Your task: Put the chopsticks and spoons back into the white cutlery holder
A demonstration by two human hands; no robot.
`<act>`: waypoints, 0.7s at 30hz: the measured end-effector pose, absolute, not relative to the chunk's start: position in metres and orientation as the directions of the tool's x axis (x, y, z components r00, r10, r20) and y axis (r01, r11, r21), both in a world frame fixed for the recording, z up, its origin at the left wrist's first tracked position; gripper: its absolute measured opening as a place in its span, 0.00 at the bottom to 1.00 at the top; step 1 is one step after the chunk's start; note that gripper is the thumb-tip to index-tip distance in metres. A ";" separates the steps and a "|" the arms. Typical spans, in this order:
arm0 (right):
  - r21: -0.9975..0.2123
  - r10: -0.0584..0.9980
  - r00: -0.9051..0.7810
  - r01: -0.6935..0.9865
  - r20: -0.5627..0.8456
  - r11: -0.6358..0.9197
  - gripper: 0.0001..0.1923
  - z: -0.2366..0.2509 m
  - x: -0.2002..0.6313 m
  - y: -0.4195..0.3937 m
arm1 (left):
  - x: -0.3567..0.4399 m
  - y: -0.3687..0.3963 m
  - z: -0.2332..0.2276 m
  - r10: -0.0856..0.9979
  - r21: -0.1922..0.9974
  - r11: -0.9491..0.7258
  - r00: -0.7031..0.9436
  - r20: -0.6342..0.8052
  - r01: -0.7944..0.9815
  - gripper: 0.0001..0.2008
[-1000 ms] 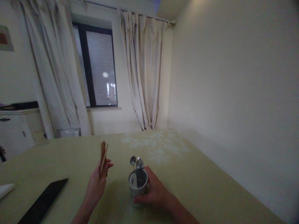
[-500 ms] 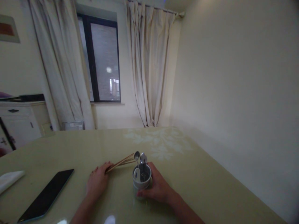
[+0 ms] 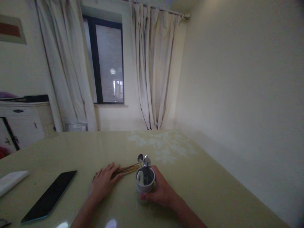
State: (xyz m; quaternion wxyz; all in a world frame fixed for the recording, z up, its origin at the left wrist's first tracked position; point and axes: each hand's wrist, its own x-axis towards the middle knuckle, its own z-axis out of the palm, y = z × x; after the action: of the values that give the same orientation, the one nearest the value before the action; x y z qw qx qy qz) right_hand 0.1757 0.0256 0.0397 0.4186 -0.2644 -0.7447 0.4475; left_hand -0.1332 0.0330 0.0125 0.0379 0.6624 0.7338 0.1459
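Observation:
My left hand (image 3: 105,180) lies over the near ends of several wooden chopsticks (image 3: 128,170) on the table, its fingers stretched out and spread. The chopsticks lie flat in a loose bundle, their far ends close to the utensil cup. My right hand (image 3: 162,190) is wrapped round the right side of that small grey cup (image 3: 143,189), which stands upright. Two metal spoons (image 3: 147,161) rise bowl-up from the cup. A pale piece and some dark ones sit inside it, too unclear to name.
On the left, a black tablet-like slab (image 3: 49,196) lies on the glossy green table (image 3: 201,190). Beyond it is a white flat object (image 3: 11,181). Part of a dark looped thing (image 3: 4,222) shows at the lower left edge. A wall (image 3: 249,110) borders the table's right side.
My left hand has moved slightly right and spread its fingers, letting go of the chopsticks, which dropped flat and closer together. My right hand stays on the cup. The view shifted slightly.

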 end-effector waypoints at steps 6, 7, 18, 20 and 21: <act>-0.884 0.782 -0.498 0.059 0.376 0.463 0.42 0.043 0.176 0.024 | -0.118 0.031 0.013 0.992 0.135 0.045 -0.060 0.109 0.990 0.30; -0.885 0.783 -0.496 0.062 0.374 0.462 0.42 0.043 0.176 0.024 | -0.115 0.030 0.011 0.994 0.125 0.027 -0.040 0.105 0.992 0.32; -0.881 0.767 -0.514 0.044 0.384 0.471 0.42 0.043 0.177 0.025 | -0.101 0.026 0.011 0.966 0.197 -0.046 -0.007 0.259 0.979 0.32; -0.871 0.764 -0.505 0.049 0.401 0.490 0.42 0.040 0.175 0.026 | -0.091 0.026 0.019 0.938 0.362 -0.116 -0.017 0.346 0.925 0.29; -0.865 0.764 -0.499 0.054 0.409 0.499 0.43 0.039 0.175 0.025 | -0.084 0.024 0.023 0.928 0.478 -0.152 -0.041 0.369 0.865 0.27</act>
State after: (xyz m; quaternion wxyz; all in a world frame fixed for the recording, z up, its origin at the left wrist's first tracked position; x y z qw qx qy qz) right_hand 0.1745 0.0255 0.0388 0.4212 -0.2706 -0.7563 0.4212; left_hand -0.0841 0.0242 0.0233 0.0505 0.6907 0.6491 0.3147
